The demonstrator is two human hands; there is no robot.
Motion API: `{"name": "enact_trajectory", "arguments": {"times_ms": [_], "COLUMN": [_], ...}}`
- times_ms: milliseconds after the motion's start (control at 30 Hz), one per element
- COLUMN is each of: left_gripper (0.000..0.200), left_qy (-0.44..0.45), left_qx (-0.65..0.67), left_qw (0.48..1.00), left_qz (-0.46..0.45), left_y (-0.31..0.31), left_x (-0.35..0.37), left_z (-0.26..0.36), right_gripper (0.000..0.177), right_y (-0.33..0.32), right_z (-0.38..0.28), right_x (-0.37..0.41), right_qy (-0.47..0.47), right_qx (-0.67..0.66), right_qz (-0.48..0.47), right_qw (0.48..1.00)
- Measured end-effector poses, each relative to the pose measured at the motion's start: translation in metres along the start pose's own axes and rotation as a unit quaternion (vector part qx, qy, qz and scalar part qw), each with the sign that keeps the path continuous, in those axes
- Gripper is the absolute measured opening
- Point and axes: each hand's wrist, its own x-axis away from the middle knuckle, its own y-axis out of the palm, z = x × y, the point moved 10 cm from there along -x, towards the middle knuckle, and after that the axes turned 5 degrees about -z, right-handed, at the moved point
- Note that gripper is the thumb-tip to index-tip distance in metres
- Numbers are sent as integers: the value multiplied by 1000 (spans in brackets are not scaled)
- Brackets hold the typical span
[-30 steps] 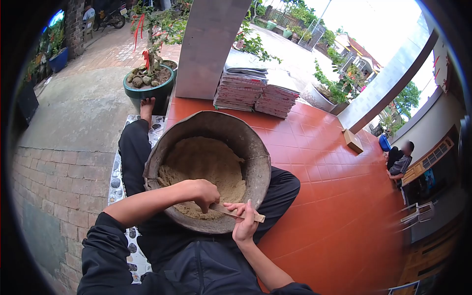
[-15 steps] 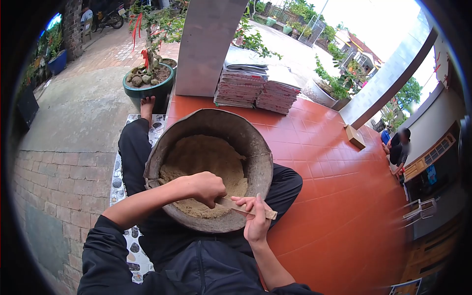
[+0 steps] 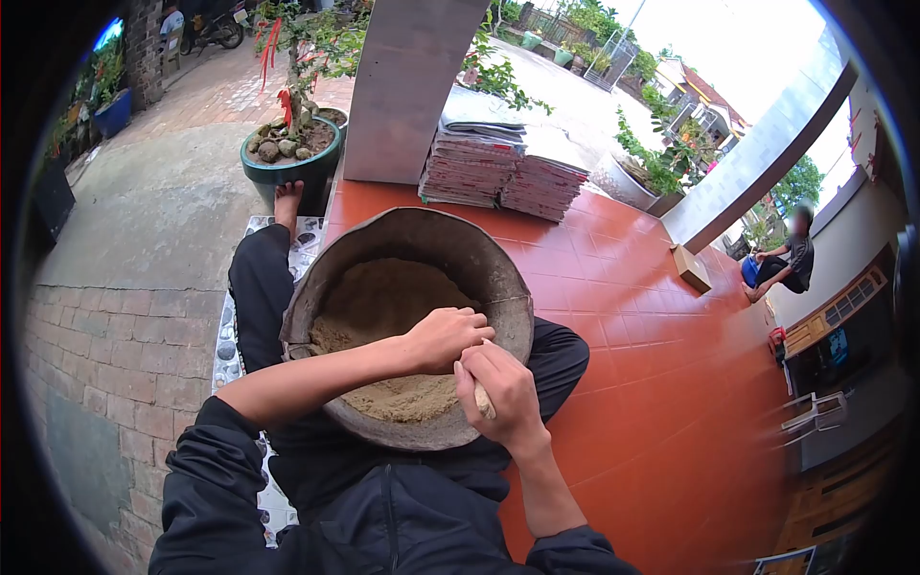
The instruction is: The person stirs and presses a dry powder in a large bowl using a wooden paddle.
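My right hand [image 3: 502,391] is closed around a light brown stick-like piece [image 3: 487,402], and its pale end pokes out below the fingers. Just left of it, touching or nearly so, my left hand [image 3: 448,339] has its fingers curled down; what they grip is hidden. Both hands are over the right part of a large round tub [image 3: 508,287] with a worn grey-brown wall. Inside lies a heap of fine tan powder [image 3: 407,398], partly covered from view by my left forearm. The tub rests between my legs in dark trousers.
Stacks of bundled paper-like sheets [image 3: 474,158] stand beside a square pillar [image 3: 402,86]. A green pot [image 3: 287,172] with a small tree is near my bare foot. On the red tiles [image 3: 632,383] lies a small box [image 3: 690,270]. Another person [image 3: 791,259] squats at far right.
My left hand has moved right and up, towards my right hand. My right hand has turned and wrapped round the stick, which now points towards me. The other person has shifted upward in view.
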Motion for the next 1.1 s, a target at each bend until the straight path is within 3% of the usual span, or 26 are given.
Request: {"name": "enact_trajectory", "arguments": {"times_ms": [100,300,367,400,433,500,567,667,700,767,900,1100], "left_gripper": [34,23,19,21,21,23,27,32,32,39,39,35], "left_qy": [9,39,1,27,28,10,13,10,11,3,9,2], "left_qx": [48,112,119,139,138,121,121,110,110,73,29,21], "left_qw": [999,990,985,983,984,974,974,941,942,913,886,882], "left_qz": [-9,-70,-128,-115,-112,-193,-193,-318,-318,-402,-463,-470], "left_y": [17,28,37,34,35,51,51,63,61,71,86,90], "left_x": [10,6,7,9,9,14,15,27,27,37,49,56], "left_z": [1,12,14,20,20,19,20,25,28,26,24,22], "right_gripper": [10,15,20,27,27,31,31,27,27,26,26,27], "right_y": [18,4,3,6,3,11,19,35,39,42,50,63], "right_z": [14,15,38,47,50,65,72,82,80,81,73,66], "right_x": [6,11,18,21,22,31,41,59,65,75,94,107], "right_qy": [59,82,186,219,218,243,250,274,274,279,283,268], "right_qx": [-17,-51,-126,-181,-178,-276,-296,-430,-430,-461,-473,-466], "right_qz": [-37,22,-9,-28,-28,-36,-56,-30,-30,26,74,132], "right_qw": [997,995,974,958,959,929,920,859,860,842,831,833]}}
